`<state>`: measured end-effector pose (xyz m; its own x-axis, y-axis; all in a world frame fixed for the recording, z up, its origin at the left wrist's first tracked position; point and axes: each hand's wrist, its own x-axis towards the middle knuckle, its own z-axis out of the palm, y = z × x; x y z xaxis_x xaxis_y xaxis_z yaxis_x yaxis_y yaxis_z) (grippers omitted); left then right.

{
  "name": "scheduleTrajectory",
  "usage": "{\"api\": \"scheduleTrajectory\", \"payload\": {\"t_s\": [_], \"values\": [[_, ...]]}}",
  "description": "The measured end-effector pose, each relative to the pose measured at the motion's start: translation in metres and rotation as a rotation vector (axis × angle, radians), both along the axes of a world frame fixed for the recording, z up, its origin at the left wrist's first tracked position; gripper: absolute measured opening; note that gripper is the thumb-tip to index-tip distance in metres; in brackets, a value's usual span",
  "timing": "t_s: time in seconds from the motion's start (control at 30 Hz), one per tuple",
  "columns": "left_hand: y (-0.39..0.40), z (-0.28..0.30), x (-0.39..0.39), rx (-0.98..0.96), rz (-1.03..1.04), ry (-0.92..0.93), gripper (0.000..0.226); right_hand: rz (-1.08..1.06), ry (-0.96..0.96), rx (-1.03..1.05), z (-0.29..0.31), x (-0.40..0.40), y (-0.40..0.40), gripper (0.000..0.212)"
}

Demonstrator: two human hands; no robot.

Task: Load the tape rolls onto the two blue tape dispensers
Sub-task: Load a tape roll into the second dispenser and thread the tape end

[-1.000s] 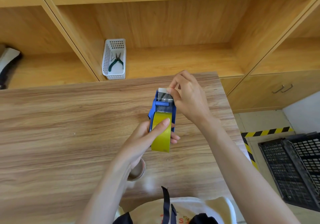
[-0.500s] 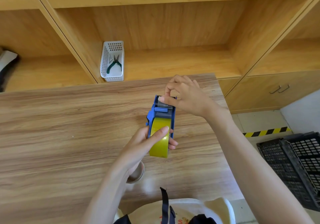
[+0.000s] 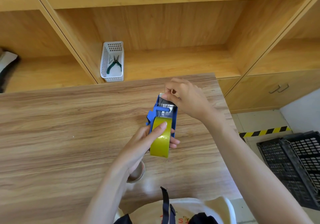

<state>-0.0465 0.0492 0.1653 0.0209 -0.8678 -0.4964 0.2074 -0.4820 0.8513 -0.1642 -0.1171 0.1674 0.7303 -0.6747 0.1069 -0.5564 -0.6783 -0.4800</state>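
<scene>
A blue tape dispenser (image 3: 156,112) is held above the wooden table (image 3: 69,128), a yellow-green tape roll (image 3: 161,142) seated in it. My left hand (image 3: 143,142) grips the dispenser from below, its thumb pressed on the roll. My right hand (image 3: 187,99) pinches the free end of the tape at the dispenser's front edge, by the cutter. Under my left wrist lies a second tape roll (image 3: 138,173), brownish, mostly hidden. A second dispenser is not in view.
A white plastic basket (image 3: 112,62) holding green-handled pliers (image 3: 113,64) sits on the shelf behind the table. Black plastic crates (image 3: 294,163) stand on the floor at the right, beside yellow-black floor tape (image 3: 265,132). The table's right edge is close to my right arm.
My right hand has shifted slightly at the dispenser's front, fingers staying pinched on the tape end. My left hand keeps its hold on the dispenser and roll.
</scene>
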Motion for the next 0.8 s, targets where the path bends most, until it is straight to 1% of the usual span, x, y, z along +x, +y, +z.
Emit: {"api": "scheduleTrajectory", "payload": {"t_s": [0.17,0.23,0.33,0.43,0.5,0.6,0.73,0.8], "values": [[-0.002,0.001,-0.001,-0.005,0.012,-0.049,0.063,-0.039,0.009,-0.029,-0.004,0.003,0.005,0.024],[-0.003,0.000,-0.001,0.002,0.048,-0.039,0.060,-0.044,0.013,-0.033,-0.004,0.004,0.006,0.025],[-0.002,-0.002,0.000,-0.001,0.041,0.003,0.051,-0.046,0.003,-0.019,-0.004,0.004,0.005,0.024],[-0.001,-0.003,0.005,0.002,0.022,0.085,0.051,-0.044,-0.008,-0.016,-0.005,0.004,0.005,0.022],[0.000,-0.004,0.009,0.005,-0.014,0.118,0.047,-0.050,-0.015,-0.025,-0.006,0.005,0.004,0.021],[0.005,-0.007,0.010,-0.019,-0.085,0.128,0.036,-0.069,-0.009,-0.034,-0.005,0.003,0.000,0.020],[0.006,-0.010,0.013,-0.074,-0.161,0.167,0.038,-0.051,-0.001,-0.042,-0.005,0.003,-0.003,0.019],[0.006,-0.011,0.014,-0.089,-0.203,0.168,0.044,-0.056,-0.004,-0.038,-0.005,0.003,-0.004,0.019]]}}
